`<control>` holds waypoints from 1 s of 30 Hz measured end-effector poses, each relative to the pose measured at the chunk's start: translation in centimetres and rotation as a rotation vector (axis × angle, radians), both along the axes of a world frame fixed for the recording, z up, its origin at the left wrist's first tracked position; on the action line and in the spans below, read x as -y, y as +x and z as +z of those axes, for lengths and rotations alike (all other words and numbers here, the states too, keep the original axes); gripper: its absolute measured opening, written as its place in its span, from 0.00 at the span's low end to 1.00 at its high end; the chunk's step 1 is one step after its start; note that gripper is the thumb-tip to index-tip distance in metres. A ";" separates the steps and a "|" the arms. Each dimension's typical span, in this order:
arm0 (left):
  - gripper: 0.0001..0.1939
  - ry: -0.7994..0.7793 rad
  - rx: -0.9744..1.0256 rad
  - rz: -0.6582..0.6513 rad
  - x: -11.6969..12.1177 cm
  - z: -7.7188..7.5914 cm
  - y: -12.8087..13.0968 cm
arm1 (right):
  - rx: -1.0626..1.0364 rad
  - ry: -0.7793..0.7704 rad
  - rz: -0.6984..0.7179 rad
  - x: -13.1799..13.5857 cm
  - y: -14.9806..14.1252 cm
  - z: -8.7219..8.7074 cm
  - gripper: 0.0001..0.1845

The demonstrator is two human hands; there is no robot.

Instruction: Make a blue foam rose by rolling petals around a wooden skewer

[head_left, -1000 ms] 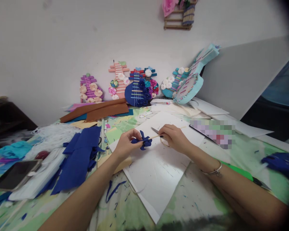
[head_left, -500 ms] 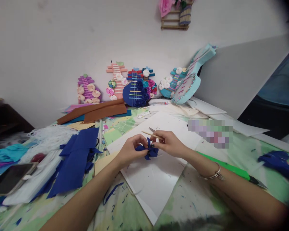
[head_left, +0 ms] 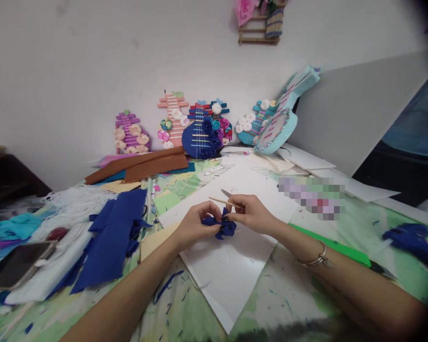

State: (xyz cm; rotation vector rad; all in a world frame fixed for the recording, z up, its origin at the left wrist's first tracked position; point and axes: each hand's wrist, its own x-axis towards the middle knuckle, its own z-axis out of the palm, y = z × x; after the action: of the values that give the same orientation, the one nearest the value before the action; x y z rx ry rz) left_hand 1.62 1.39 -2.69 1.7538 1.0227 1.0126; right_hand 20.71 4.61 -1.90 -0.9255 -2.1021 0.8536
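Note:
In the head view, my left hand point(head_left: 198, 223) is closed around one side of a small blue flower point(head_left: 228, 230) with loose petals, of crepe paper or cloth. My right hand point(head_left: 249, 213) pinches an upright petal on its far side. A thin wooden stick point(head_left: 219, 201) is also held in my right hand and points left above the flower. Behind the stick shows a grey pointed tip point(head_left: 226, 192); what it belongs to is hidden. Under both hands lies a white sheet point(head_left: 231, 275).
Blue pieces point(head_left: 109, 242), white cord point(head_left: 71, 204) and a phone point(head_left: 18, 266) lie at left. A green-handled knife point(head_left: 342, 249) is under my right forearm. Decorated guitar shapes point(head_left: 200, 133) lean on the wall. A dark blue object point(head_left: 411, 240) lies far right.
The flower has tilted and moved slightly down and right. My right fingers have shifted a little on the upright petal, and the stick has tipped slightly.

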 end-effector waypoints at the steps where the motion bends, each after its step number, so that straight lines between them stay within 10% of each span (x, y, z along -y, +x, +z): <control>1: 0.08 -0.006 0.025 -0.004 0.0 0.0 0.0 | -0.017 0.000 0.020 0.0 0.0 0.0 0.06; 30: 0.15 -0.168 0.242 -0.035 -0.4 -0.3 0.1 | -0.080 -0.050 0.106 0.3 -0.3 -0.4 0.06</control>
State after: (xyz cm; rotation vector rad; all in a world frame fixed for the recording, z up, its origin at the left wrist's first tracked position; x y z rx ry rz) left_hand 1.71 1.79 -3.02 1.4684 0.8933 1.0563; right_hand 20.42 4.27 -2.26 -0.7970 -2.0838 0.9852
